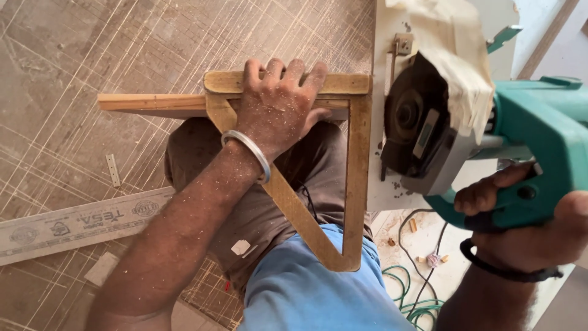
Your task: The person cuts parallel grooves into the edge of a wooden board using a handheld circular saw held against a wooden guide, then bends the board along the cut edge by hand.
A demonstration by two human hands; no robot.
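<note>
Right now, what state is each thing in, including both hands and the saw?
Left hand: pressed flat on the wooden triangle, fingers over its top edge.
Wooden triangle: lying on the board, one side against the saw's base.
Right hand: closed round the saw handle.
Saw: resting on the white board, blade guard taped.
Green cord: loose on the floor.

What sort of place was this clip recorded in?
Probably a carpentry workshop or building site: a green circular saw in the right hand, a wooden triangle square under the left hand, sawdust and a cut-scored board.
</note>
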